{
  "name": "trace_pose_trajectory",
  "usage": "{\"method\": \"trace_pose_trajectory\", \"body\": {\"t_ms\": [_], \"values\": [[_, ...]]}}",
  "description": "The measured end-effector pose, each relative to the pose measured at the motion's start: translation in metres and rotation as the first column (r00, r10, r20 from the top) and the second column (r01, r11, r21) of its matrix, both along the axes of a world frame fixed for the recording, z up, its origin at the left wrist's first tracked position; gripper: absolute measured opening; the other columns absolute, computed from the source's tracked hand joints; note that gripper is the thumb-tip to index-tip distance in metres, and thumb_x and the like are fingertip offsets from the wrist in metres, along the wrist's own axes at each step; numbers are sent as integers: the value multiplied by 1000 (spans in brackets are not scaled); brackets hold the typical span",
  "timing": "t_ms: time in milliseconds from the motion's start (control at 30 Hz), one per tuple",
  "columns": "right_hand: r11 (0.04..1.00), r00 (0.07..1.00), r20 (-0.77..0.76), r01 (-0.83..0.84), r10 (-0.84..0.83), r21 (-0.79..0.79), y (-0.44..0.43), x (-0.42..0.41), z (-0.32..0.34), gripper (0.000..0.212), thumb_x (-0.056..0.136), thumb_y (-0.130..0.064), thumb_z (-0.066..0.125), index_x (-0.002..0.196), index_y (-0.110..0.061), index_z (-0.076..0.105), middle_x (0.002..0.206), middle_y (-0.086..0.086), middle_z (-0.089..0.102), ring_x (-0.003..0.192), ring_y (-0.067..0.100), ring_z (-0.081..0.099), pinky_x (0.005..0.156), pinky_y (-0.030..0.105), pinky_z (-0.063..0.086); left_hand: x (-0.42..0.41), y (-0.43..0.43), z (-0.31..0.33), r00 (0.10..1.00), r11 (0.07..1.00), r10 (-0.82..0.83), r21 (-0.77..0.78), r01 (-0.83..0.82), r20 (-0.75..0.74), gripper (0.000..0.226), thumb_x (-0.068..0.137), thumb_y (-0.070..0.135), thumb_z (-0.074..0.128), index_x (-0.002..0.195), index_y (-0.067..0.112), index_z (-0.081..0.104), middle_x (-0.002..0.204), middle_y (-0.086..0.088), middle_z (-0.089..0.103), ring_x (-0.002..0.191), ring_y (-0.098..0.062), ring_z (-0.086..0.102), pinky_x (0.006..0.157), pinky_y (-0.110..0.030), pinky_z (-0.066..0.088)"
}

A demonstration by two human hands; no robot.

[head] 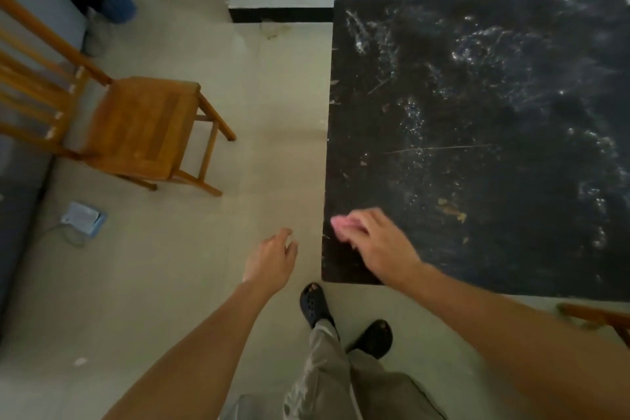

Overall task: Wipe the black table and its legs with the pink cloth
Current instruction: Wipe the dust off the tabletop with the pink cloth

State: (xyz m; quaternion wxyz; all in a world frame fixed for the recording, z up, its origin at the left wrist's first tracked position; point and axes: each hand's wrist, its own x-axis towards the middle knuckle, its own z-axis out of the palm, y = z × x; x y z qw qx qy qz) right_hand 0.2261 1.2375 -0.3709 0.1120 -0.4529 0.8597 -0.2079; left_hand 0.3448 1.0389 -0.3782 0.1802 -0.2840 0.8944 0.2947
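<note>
right hand [376, 242] is down on the black surface [511, 95], flat over the pink cloth [342, 224], right at the near left corner. only a small bunch of pink shows past the fingertips; the rest is hidden under the palm. so the right grip is pressed shut over the cloth, pinning it to the top more than clutching it.

here's the relation that counts: the cloth sits at the near left corner, and nearly all of the surface stretches away from that grip, forward toward the wall and off to the right. the pale streaks and specks lie mostly in that direction, up the middle and along the far right side. the long run for a stroke looks to be away from the body, along the left edge. the right forearm comes in from the lower right, angled across the near edge, wrist low, fingers pointing forward and left toward the edge.

left hand [272, 257] hangs off the surface, over the floor [266, 119] just beside that same corner, fingers loose and slightly curled, holding nothing. it's near, but the right hand is the one on the job.

by my read, the top is partly done at best, smears plain to see. the legs are hidden under the top from here. a wooden chair [143, 129] stands well apart to the left, out of the way.
</note>
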Motion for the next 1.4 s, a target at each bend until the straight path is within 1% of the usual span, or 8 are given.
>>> {"method": "trace_pose_trajectory", "body": {"t_ms": [133, 233, 367, 633, 900, 1033, 1200, 1400], "values": [[893, 891, -70, -448, 449, 31, 1, 36, -30, 64, 59, -4, 80, 118, -19, 61, 112, 2, 56, 100, 22, 48, 75, 34, 54, 3, -22, 1, 1000, 1000, 28, -10, -28, 9, 37, 100, 31, 42, 133, 15, 48, 95, -11, 67, 88, -29, 62, 74, -38, 50], [1000, 997, -71, -18, 19, 20, -20, -32, -29, 42, 80, 1, 67, 117, -19, 62, 110, 5, 55, 99, 23, 49, 80, 40, 54, -3, -27, -2, 1000, 1000, -17, -23, 18, 16, 37, 100, 32, 42, 133, 17, 47, 99, -8, 68, 91, -27, 63, 73, -34, 48], [910, 909, -164, 401, -383, 99, -6, -107, -2, 29, 84, 0, 64, 107, -18, 68, 109, 4, 53, 99, 25, 46, 80, 42, 53, -25, -12, -10, 997, 997, -77, 18, 77, 19, 38, 100, 34, 41, 135, 17, 45, 104, -6, 66, 92, -23, 62, 79, -38, 52], [991, 995, -94, -17, 30, 134, 74, 42, -22, 76, 60, 0, 81, 128, -25, 58, 114, 0, 59, 99, 23, 56, 74, 34, 54, -67, 60, -18, 993, 987, 109, 119, -112, 34, 41, 100, 36, 37, 132, 10, 34, 123, -16, 58, 105, -37, 60, 83, -47, 51], [815, 833, -178, 550, -523, 183, 130, -123, -6, 38, 85, 1, 60, 117, -19, 67, 111, 7, 53, 98, 31, 46, 80, 47, 51, -66, 95, -27, 953, 953, 303, -16, -303, -13, 56, 102, 36, 29, 149, 7, 15, 142, -19, 40, 106, -44, 57, 82, -48, 49], [987, 974, -173, 158, -149, 39, 117, -50, -13, 46, 83, -2, 60, 127, -19, 62, 114, 6, 58, 101, 25, 50, 81, 38, 51, -68, 103, -28, 939, 936, 343, -82, -343, -13, 55, 102, 39, 26, 147, 9, 17, 136, -17, 44, 102, -41, 58, 79, -48, 51], [949, 934, -169, -304, 315, 90, 138, -17, -32, 73, 71, -2, 60, 139, -24, 46, 126, 1, 50, 112, 24, 49, 87, 32, 42, -71, 111, -31, 932, 916, 361, -184, -357, -15, 55, 101, 41, 25, 146, 10, 20, 132, -15, 47, 104, -38, 58, 78, -46, 48], [930, 945, -142, 317, -294, 188, 107, -186, -26, 49, 85, 3, 56, 126, -24, 62, 122, 6, 51, 106, 33, 46, 86, 48, 45, -71, 114, -39, 921, 894, 389, -240, -379, -7, 55, 100, 45, 24, 146, 16, 19, 132, -11, 49, 104, -35, 59, 83, -46, 48]]}}
